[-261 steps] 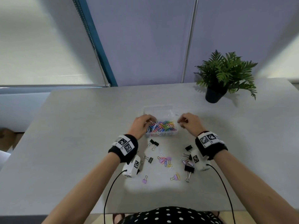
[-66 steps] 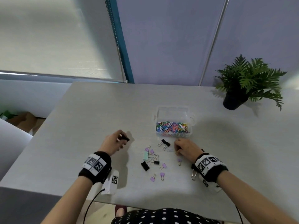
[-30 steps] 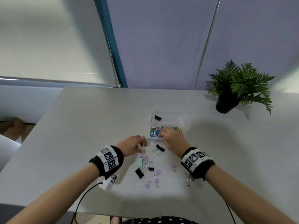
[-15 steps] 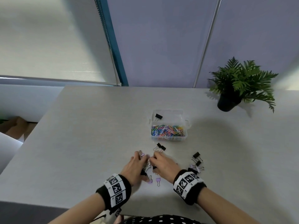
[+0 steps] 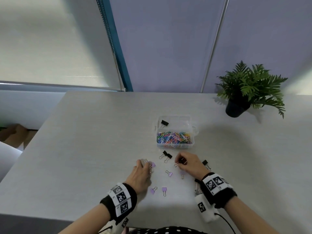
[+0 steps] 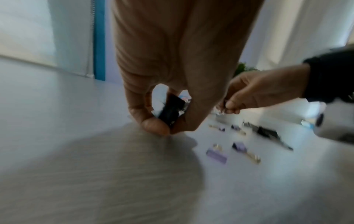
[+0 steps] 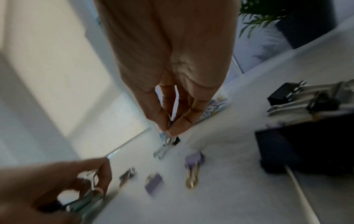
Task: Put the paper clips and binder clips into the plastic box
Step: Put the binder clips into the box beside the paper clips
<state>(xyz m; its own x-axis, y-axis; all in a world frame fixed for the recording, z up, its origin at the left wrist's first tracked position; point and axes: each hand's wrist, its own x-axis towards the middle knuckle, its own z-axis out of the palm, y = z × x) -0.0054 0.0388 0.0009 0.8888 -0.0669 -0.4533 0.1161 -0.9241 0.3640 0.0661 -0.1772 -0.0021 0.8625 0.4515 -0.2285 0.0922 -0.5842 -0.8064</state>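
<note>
A clear plastic box [image 5: 192, 128] on the table holds a heap of coloured paper clips [image 5: 173, 137] and one black binder clip [image 5: 164, 123]. Loose black binder clips [image 5: 166, 155] and purple binder clips [image 5: 164, 190] lie on the table in front of it. My left hand [image 5: 145, 164] is low over the table and pinches a black binder clip [image 6: 171, 112] together with other clips. My right hand [image 5: 179, 162] pinches the wire handles of a small binder clip [image 7: 168, 141] just above the table.
A potted fern [image 5: 248, 92] stands at the table's back right. More black binder clips [image 7: 298, 95] lie by my right wrist, near a white wrist device with a cable [image 5: 205, 210]. The table's front edge is close under my forearms.
Both hands have spread apart from the pile in front of the box, left hand going left, right hand going right and a little toward the box. Each now pinches clips.
</note>
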